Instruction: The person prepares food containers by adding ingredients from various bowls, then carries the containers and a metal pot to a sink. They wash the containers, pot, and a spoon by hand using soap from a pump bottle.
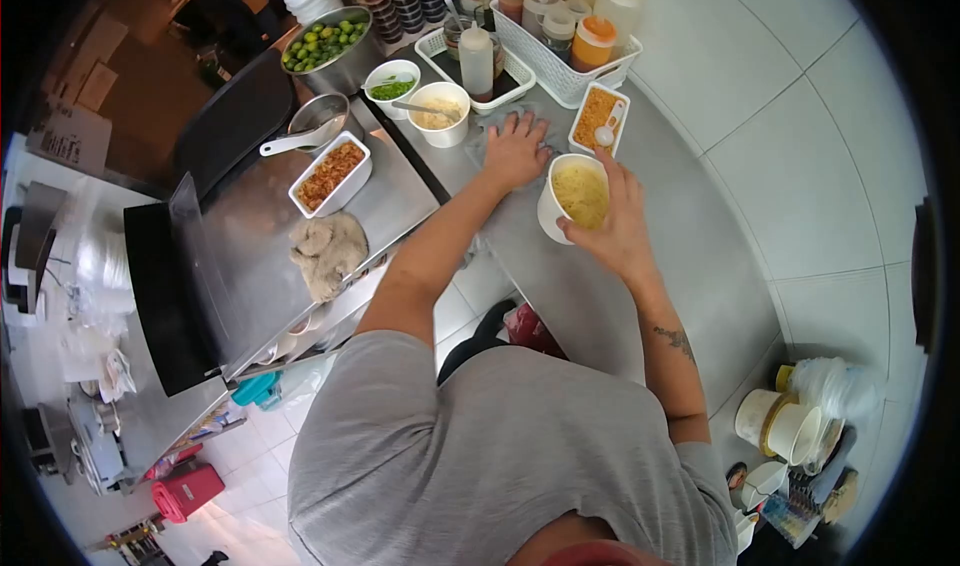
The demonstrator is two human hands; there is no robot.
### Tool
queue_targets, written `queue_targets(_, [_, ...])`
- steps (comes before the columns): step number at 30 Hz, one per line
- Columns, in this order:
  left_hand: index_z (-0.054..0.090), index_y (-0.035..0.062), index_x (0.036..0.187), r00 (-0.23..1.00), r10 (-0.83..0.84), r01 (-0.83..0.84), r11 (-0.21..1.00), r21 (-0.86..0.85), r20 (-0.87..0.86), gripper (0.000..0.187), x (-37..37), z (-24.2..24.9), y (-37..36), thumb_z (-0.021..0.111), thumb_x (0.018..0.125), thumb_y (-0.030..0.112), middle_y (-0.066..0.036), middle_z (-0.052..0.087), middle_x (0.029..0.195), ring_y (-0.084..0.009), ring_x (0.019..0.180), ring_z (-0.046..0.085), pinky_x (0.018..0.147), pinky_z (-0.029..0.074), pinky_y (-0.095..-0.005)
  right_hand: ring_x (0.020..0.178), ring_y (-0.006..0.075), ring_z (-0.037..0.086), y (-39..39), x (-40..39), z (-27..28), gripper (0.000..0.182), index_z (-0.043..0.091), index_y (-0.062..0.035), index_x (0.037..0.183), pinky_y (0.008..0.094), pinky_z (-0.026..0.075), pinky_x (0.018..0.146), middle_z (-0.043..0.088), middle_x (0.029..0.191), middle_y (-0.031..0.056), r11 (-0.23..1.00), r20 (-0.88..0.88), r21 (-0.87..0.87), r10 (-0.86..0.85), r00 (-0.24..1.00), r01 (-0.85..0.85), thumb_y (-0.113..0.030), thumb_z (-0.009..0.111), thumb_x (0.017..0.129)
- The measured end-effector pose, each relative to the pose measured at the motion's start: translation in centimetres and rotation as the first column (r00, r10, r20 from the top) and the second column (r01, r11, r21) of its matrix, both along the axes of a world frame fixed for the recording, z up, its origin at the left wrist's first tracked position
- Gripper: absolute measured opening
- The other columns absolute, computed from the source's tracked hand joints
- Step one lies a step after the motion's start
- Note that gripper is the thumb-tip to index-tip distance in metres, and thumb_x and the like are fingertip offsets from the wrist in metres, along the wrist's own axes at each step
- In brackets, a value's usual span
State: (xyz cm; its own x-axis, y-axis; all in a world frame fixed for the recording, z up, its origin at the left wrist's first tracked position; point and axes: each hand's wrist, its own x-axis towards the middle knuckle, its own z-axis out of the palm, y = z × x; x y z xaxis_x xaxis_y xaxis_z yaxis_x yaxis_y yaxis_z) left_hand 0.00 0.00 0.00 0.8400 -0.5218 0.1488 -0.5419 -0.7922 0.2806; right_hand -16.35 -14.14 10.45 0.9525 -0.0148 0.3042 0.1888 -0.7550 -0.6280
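My right hand (622, 228) grips a white round tub (549, 214) of pale yellow food, thumb at the near rim and fingers along the right side. The tub is slightly tilted above or on the steel counter. To its left, my left hand (515, 153) lies palm down with fingers spread on a thin greyish cloth or plastic sheet (547, 129). Just beyond the tub is a white rectangular container (621, 144) of orange crumbs with a white scoop in it. A white tub of pale crumbs (459, 136) with a spoon stands left of my left hand.
A white basket (600, 84) of jars and bottles stands by the tiled wall, beside a tray with a squeeze bottle (475, 61). Leftward are a bowl of chopped greens (391, 88), a pot of limes (325, 46), a container of brown bits (331, 174) and a beige cloth (328, 251).
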Motion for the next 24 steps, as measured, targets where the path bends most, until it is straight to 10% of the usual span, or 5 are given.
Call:
queue_targets(8, [0.038, 0.0033, 0.132, 0.945, 0.310, -0.303, 0.950, -0.075, 0.105, 0.056, -7.4, -1.4, 4.0, 0.047, 0.086, 0.034, -0.020, 0.030, 0.140, -0.0369, 0.130, 0.026, 0.098, 0.025, -0.0535, 0.110, 0.0359, 0.042, 2.0, 4.3, -2.0, 0.088, 0.037, -0.0056, 0.131, 0.0429, 0.034, 0.095, 0.045, 0.117, 0.0218, 0.997, 0.156, -0.083, 0.019, 0.988, -0.006, -0.032, 0.076, 0.057])
queue_targets(15, [0.018, -0.0101, 0.135, 0.814, 0.579, -0.481, 0.640, -0.599, -0.035, 0.065, -13.2, -5.0, 2.8, 0.050, 0.088, 0.023, -0.037, 0.024, 0.134, -0.0544, 0.123, 0.022, 0.103, 0.023, -0.0505, 0.105, 0.0374, 0.044, 5.0, 9.2, -4.2, 0.092, 0.038, -0.0066, 0.131, 0.0443, 0.035, 0.093, 0.047, 0.110, 0.0223, 0.987, 0.186, -0.163, 0.015, 0.983, 0.016, -0.042, 0.073, 0.054])
queue_targets(20, [0.014, -0.0166, 0.133, 0.769, 0.152, -0.616, 0.436, -0.656, -0.620, 0.073, -23.0, -4.3, 1.8, 0.051, 0.088, 0.028, -0.038, 0.036, 0.126, -0.0434, 0.120, 0.038, 0.103, 0.028, -0.0381, 0.106, 0.0376, 0.044, 6.0, 7.8, -3.2, 0.092, 0.037, -0.0093, 0.132, 0.0443, 0.035, 0.093, 0.046, 0.111, 0.0217, 0.999, 0.133, -0.035, -0.009, 0.991, 0.014, -0.043, 0.072, 0.054])
queue_targets(24, [0.032, -0.0153, 0.124, 0.571, 0.129, -0.697, 0.599, -0.395, -0.811, 0.066, -27.8, -3.9, 2.8, 0.055, 0.086, 0.034, -0.033, 0.046, 0.118, -0.0406, 0.113, 0.047, 0.096, 0.035, -0.0390, 0.110, 0.0375, 0.042, 5.4, 5.1, -3.0, 0.092, 0.037, -0.0100, 0.132, 0.0459, 0.034, 0.094, 0.044, 0.116, 0.0220, 0.996, 0.101, -0.083, -0.010, 0.995, 0.018, -0.042, 0.073, 0.054])
